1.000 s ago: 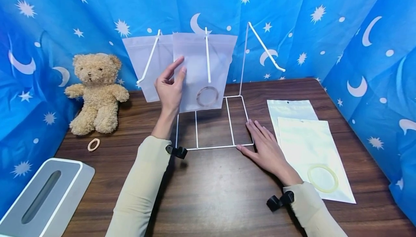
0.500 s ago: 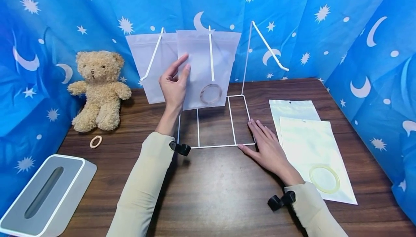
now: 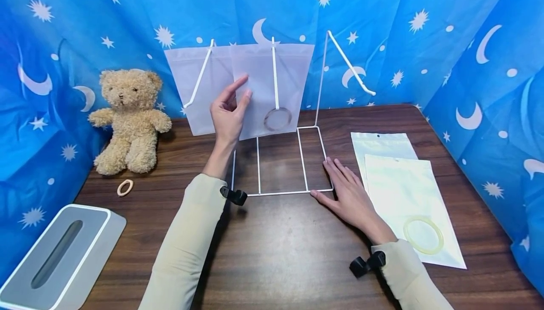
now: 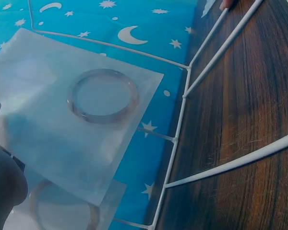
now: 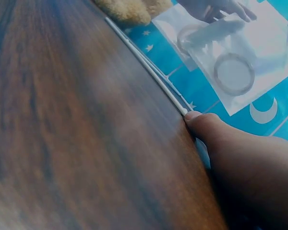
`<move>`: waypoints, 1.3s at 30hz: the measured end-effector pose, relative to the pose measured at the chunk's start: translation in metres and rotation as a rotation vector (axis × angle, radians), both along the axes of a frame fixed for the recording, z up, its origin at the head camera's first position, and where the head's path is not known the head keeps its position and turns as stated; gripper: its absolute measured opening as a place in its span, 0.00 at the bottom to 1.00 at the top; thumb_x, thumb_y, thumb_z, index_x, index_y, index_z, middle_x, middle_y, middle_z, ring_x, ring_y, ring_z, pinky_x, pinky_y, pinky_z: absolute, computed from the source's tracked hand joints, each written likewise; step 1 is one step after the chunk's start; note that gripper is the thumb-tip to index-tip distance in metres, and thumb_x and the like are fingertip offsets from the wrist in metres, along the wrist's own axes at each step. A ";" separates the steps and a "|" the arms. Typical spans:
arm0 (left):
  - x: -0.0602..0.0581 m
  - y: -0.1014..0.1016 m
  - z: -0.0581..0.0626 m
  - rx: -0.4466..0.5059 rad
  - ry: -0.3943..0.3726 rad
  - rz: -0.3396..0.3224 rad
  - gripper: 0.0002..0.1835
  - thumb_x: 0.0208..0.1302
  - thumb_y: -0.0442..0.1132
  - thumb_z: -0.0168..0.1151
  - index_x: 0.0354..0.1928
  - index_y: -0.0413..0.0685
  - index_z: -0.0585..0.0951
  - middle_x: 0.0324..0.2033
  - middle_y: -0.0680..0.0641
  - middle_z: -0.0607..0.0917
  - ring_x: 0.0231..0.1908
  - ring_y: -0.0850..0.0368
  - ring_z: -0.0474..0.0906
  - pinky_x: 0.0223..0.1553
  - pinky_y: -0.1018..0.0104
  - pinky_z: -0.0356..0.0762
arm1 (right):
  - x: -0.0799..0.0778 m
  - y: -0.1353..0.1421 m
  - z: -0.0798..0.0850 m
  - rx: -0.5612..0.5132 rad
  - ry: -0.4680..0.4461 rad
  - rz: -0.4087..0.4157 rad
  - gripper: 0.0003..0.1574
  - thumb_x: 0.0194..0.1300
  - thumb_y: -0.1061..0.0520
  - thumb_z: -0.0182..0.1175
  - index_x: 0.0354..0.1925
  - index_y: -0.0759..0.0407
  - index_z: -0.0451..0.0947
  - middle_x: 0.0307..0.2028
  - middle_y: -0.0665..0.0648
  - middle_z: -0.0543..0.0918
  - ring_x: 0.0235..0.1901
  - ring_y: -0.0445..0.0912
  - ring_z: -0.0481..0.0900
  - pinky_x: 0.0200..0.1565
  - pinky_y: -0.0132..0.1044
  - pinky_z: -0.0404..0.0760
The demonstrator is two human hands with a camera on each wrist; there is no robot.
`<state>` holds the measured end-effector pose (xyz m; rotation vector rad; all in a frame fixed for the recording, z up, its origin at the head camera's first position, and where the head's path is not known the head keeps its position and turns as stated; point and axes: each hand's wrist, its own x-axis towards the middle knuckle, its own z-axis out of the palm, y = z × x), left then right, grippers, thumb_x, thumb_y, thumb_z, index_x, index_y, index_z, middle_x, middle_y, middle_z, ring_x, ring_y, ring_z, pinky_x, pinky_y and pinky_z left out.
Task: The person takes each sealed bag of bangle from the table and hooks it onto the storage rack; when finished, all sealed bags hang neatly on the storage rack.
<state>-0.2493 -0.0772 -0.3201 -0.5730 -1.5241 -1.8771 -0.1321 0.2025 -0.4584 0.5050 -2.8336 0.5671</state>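
Two translucent white zip bags, a left bag (image 3: 199, 88) and a middle bag (image 3: 259, 69), hang from hooks of a white wire rack (image 3: 282, 192). A marbled bangle (image 4: 103, 96) shows through the middle bag, and another ring shape (image 4: 38, 211) through the left one. My left hand (image 3: 227, 116) is at the middle bag's left edge, thumb and index finger extended and apart; whether they touch it is unclear. Straight-fingered, my right hand (image 3: 350, 196) rests at the rack base's front right corner, its thumb (image 5: 206, 124) on the wire.
A third hook (image 3: 350, 62) at the right carries no bag. Flat on the table at the right lie two pearly bags (image 3: 403, 182), the nearer with a pale yellow bangle (image 3: 423, 235). On the left are a teddy bear (image 3: 129, 119), a small wooden ring (image 3: 125, 188) and a tissue box (image 3: 63, 253).
The middle bag's lower edge has swung back and up, away from me, so its bangle sits nearer the hook's tip. My left hand has shifted slightly right; my right hand stays on the rack.
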 end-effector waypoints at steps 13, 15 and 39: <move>0.029 -0.050 -0.023 -0.001 -0.060 -0.211 0.19 0.64 0.27 0.62 0.57 0.31 0.78 0.65 0.41 0.73 0.64 0.42 0.69 0.65 0.46 0.63 | -0.003 -0.004 0.000 0.011 0.008 0.018 0.56 0.63 0.27 0.56 0.74 0.61 0.57 0.73 0.60 0.59 0.72 0.56 0.52 0.68 0.56 0.52; 0.043 -0.059 -0.030 0.003 -0.111 -0.250 0.21 0.64 0.26 0.61 0.59 0.31 0.76 0.65 0.40 0.72 0.64 0.41 0.68 0.65 0.46 0.62 | -0.004 -0.004 0.001 0.014 0.009 0.017 0.56 0.63 0.27 0.55 0.74 0.61 0.57 0.73 0.60 0.59 0.72 0.56 0.52 0.68 0.56 0.52; 0.099 -0.102 -0.119 -1.103 -0.525 -0.080 0.54 0.56 0.63 0.68 0.77 0.47 0.54 0.74 0.39 0.55 0.73 0.43 0.46 0.71 0.45 0.41 | 0.002 -0.004 -0.003 -0.009 -0.003 0.003 0.57 0.64 0.27 0.55 0.75 0.60 0.55 0.73 0.61 0.59 0.72 0.57 0.52 0.68 0.58 0.52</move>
